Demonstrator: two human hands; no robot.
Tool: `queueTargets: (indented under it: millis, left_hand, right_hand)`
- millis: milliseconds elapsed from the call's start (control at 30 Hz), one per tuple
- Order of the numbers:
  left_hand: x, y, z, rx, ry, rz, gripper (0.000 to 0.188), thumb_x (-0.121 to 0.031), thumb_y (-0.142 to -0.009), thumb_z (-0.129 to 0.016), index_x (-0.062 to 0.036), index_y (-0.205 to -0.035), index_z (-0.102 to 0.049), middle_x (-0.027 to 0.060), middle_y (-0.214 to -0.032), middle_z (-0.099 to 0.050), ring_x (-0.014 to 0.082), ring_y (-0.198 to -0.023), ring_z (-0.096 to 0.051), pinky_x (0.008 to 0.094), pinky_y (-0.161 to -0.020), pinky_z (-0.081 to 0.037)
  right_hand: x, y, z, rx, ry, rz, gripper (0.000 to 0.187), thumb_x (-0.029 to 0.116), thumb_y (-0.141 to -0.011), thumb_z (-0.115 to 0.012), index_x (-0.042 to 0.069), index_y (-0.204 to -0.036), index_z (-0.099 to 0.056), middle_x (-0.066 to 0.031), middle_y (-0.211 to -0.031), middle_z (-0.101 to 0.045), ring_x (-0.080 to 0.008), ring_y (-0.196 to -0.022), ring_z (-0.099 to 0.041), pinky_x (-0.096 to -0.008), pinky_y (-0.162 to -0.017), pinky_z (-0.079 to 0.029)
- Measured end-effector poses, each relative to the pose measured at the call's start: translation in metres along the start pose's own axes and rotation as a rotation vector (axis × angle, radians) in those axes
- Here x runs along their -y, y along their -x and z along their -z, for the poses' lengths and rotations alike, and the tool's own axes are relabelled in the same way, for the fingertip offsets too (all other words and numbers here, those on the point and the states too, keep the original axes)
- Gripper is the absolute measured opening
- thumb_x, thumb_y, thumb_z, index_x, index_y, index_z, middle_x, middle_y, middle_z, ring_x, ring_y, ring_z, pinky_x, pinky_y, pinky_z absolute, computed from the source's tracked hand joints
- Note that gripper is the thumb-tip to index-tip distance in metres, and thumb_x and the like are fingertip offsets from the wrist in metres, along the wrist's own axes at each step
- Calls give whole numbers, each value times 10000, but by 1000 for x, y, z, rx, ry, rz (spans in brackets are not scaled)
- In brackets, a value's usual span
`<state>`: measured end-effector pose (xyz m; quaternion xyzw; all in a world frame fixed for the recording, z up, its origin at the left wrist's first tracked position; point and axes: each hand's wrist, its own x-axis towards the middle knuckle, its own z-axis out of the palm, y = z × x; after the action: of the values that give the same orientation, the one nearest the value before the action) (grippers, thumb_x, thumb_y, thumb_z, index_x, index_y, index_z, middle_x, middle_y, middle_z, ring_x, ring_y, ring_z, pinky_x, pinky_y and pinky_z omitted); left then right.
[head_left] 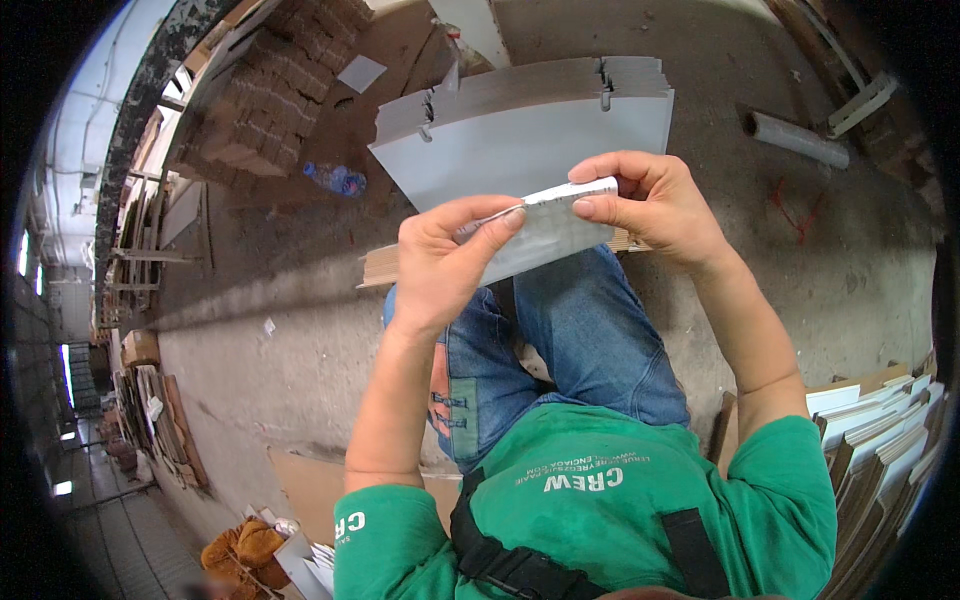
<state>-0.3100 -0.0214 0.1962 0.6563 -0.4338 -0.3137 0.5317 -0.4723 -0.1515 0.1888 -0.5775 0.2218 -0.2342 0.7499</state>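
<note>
Before me, above my knees, both hands hold a thin white sheet (565, 194) by its folded upper edge. It may be paper or plastic film; I cannot tell which. My left hand (450, 252) pinches one end between thumb and fingers. At the other end, the thumb and fingers of my right hand (655, 207) are closed on the fold. A greyish surface shows under the fold, and whether it belongs to the same sheet is unclear. Just beyond stands a stack of notched, white-faced boards (520, 140).
A plastic bottle (335, 180) lies on the floor at the left, near tall brown cardboard stacks (265, 90). To the right are a roll of clear film (797, 139) and red string (797, 212). White-edged boards (880, 430) lean at the lower right. Board edges (380, 267) show beside my left hand.
</note>
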Motion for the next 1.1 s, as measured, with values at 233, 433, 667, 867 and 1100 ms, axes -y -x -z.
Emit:
queueTargets:
  millis: [233,433,667,867,1100]
  left_hand:
    - [3,-3,13,56,277,148,191,-90,-769,-651,22,-923,-627,46,-797,-630,81,-706,-567,195,-637,-454]
    - [10,1,24,25,475,194,242,-122,-807,-615,41,-985,-598,60,-818,-626,88,-713,-581,190,-628,-471]
    - [16,6,34,-48,321,139,230,-157,-828,-602,32,-958,-618,27,-792,-618,56,-704,-542,186,-614,-437]
    - [19,8,28,-58,267,76,220,-158,-837,-593,28,-950,-621,4,-768,-601,42,-689,-511,174,-606,-410]
    - [20,7,28,-60,355,139,223,-150,-834,-596,28,-966,-615,8,-770,-601,46,-686,-517,171,-605,-414]
  right_hand:
    - [-9,-3,10,26,91,66,174,147,-776,-661,0,-866,-644,-13,-752,-618,-53,-650,-536,-172,-569,-422]
    - [-18,-7,12,-6,18,42,201,188,-792,-646,8,-880,-648,-13,-747,-614,-52,-641,-530,-178,-558,-423]
    - [-16,-12,12,39,333,117,188,176,-765,-671,36,-890,-665,-2,-772,-582,-61,-679,-514,-180,-582,-405]
    - [-18,-16,-1,145,168,153,166,104,-743,-675,42,-896,-670,-32,-864,-586,-110,-823,-524,-231,-731,-411]
    - [-23,-16,-7,92,135,257,189,79,-755,-655,28,-936,-652,-51,-869,-618,-108,-816,-559,-222,-728,-442]
